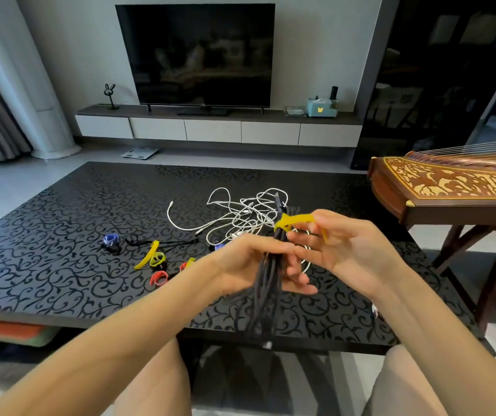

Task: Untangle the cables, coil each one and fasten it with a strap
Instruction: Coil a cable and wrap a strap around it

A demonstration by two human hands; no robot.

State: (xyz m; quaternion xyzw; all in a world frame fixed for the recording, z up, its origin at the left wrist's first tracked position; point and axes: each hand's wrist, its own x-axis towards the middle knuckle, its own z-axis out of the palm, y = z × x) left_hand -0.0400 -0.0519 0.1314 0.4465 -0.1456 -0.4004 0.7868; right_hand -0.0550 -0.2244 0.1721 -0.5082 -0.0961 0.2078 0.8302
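Closed firmly round a dark cable bundle (267, 280), the grip of the left hand (237, 265) is set at the bundle's middle. The folded loops are thus held upright above the near edge of the black patterned counter (60, 265), and their lower ends hang blurred below the hand. A yellow fabric strap (293, 221) is looped round the upper part of the bundle. Its free tail is pinched between the thumb and fingertips of the right hand (349, 247), whose other fingers are loosely spread. Whether the strap has been passed through its own slot cannot be made out, as that spot is partly hidden by fingers and motion blur.

The step in hand is judged to be the fastening of this coiled cable. For the next move, the tail would need to be drawn tight round the loops and pressed onto itself. The bundle should be squeezed meanwhile so that the loops do not spring apart.

Much of the task appears to be left. A tangle of white cables (246, 214) lies on the counter just beyond the hands, not yet separated. To its left, spare straps are scattered: a loose yellow strap (146, 256), a red curled strap (159, 278) and a blue rolled strap (111, 239).
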